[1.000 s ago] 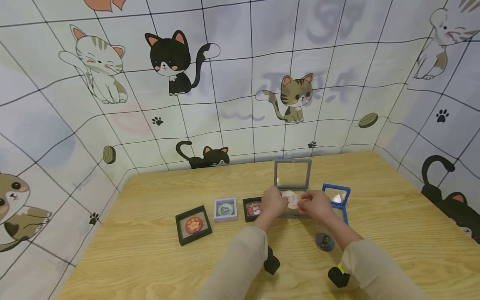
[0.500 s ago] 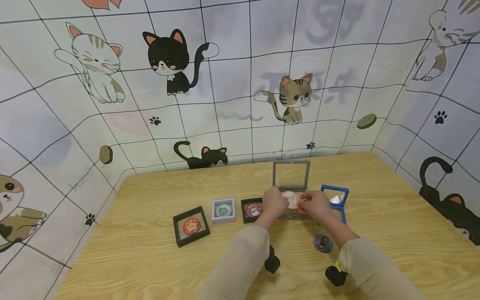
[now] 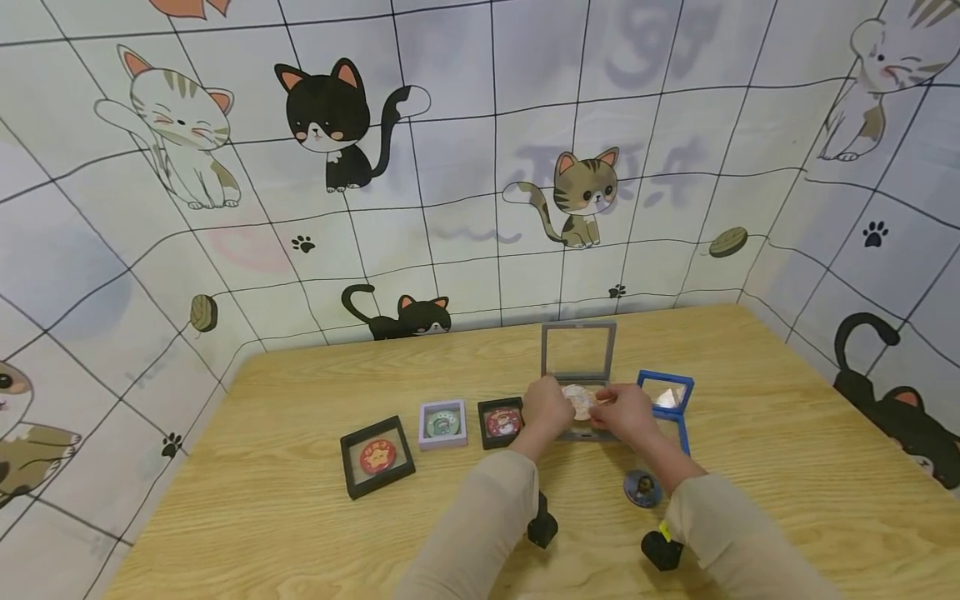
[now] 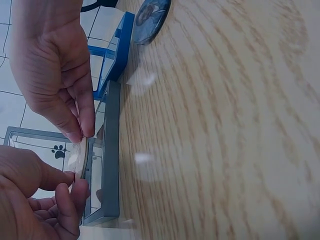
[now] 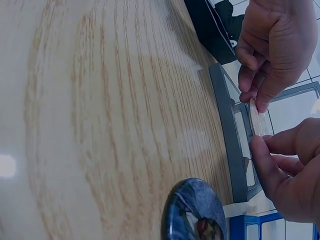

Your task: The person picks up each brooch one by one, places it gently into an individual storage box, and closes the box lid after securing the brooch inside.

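My left hand (image 3: 548, 407) and right hand (image 3: 627, 412) pinch a pale round badge (image 3: 579, 402) by its opposite edges. They hold it over the lower half of an open grey display frame (image 4: 111, 150), whose lid (image 3: 578, 350) stands raised behind. In both wrist views the badge is seen nearly edge-on between thumbs and fingertips, just over the frame's clear film. A dark blue badge (image 3: 642, 488) with a figure on it lies on the table in front of the right hand. Beside that hand stands a small open blue frame (image 3: 665, 393).
To the left lie a black frame with a red badge (image 3: 502, 422), a lilac frame with a green badge (image 3: 443, 424), and a larger black frame with a red star badge (image 3: 377, 457). A cat-print sheet (image 3: 465, 167) encloses the back and sides of the wooden table (image 3: 285, 517).
Both hands keep their pinch on the pale badge over the grey frame, with little visible movement. The whole head view has shifted slightly.
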`<state>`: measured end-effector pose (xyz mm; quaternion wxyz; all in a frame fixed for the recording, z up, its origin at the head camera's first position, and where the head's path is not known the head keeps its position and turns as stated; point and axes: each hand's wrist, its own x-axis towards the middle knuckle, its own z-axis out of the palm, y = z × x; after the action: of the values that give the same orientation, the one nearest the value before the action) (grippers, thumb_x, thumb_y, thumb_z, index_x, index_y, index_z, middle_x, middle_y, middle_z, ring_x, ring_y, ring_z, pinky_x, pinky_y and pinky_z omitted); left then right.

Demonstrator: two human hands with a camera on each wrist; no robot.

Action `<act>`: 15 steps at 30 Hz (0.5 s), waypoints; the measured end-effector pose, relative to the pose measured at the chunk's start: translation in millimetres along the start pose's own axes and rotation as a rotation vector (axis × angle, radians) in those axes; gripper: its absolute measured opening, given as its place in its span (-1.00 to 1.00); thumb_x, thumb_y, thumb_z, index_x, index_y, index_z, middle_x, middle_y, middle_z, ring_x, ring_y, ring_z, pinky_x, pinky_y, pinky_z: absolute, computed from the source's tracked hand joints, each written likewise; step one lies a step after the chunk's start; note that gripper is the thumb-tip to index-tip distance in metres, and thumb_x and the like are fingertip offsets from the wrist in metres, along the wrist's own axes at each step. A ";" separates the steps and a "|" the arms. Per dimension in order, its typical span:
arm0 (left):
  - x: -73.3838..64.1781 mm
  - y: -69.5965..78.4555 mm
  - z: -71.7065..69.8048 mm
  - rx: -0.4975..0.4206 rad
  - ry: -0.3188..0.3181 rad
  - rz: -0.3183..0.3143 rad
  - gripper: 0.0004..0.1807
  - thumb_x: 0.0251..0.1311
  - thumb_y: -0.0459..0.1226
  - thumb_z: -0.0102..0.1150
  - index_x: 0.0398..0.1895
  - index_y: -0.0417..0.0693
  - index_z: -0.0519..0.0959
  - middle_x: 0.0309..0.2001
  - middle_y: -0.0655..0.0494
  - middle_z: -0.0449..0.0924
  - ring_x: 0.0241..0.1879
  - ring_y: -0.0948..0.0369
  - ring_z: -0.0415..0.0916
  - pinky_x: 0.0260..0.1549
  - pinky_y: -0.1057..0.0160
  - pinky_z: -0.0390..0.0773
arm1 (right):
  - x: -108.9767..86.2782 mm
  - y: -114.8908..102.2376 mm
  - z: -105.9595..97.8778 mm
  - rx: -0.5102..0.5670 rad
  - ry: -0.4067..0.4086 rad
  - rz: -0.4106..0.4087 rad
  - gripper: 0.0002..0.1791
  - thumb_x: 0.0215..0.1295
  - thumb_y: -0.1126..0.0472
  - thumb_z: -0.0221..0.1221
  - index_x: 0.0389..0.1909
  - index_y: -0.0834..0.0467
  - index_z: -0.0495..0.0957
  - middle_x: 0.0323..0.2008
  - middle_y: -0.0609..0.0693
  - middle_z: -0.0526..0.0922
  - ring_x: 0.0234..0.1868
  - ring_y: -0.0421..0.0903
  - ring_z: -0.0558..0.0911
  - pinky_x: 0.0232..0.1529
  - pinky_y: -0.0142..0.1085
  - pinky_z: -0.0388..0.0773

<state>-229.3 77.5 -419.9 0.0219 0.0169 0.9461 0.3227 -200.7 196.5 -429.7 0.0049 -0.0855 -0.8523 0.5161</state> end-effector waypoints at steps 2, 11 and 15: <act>0.1 -0.2 1.0 0.017 0.002 0.017 -0.70 -0.09 -0.36 0.17 -0.81 -0.04 0.30 -0.68 0.11 0.37 -0.67 0.20 0.30 -0.75 0.25 0.29 | -0.5 0.6 -0.1 -0.003 0.002 -0.006 -0.66 0.08 0.46 0.12 -0.11 0.54 0.40 -0.35 0.35 0.59 -0.47 0.03 0.66 -0.42 -0.27 0.57; 1.8 1.4 4.3 0.072 -0.011 0.029 -0.74 -0.08 -0.36 0.18 -0.79 -0.06 0.37 -0.67 0.10 0.40 -0.67 0.21 0.31 -0.77 0.27 0.29 | 1.3 4.1 2.2 -0.009 0.009 0.005 -0.67 0.07 0.49 0.13 -0.13 0.55 0.39 -0.30 0.35 0.49 -0.41 0.08 0.64 -0.41 -0.28 0.57; 2.8 0.2 5.9 0.079 -0.003 0.034 -0.73 -0.11 -0.35 0.21 -0.81 -0.06 0.36 -0.66 0.09 0.40 -0.66 0.20 0.32 -0.77 0.26 0.30 | 1.9 5.1 3.5 -0.018 0.016 0.003 -0.70 0.05 0.51 0.13 -0.16 0.55 0.40 -0.29 0.36 0.48 -0.39 0.10 0.64 -0.42 -0.29 0.57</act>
<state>-231.7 81.3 -424.5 0.0173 0.0345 0.9577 0.2851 -202.2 196.0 -436.0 0.0102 -0.0907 -0.8566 0.5079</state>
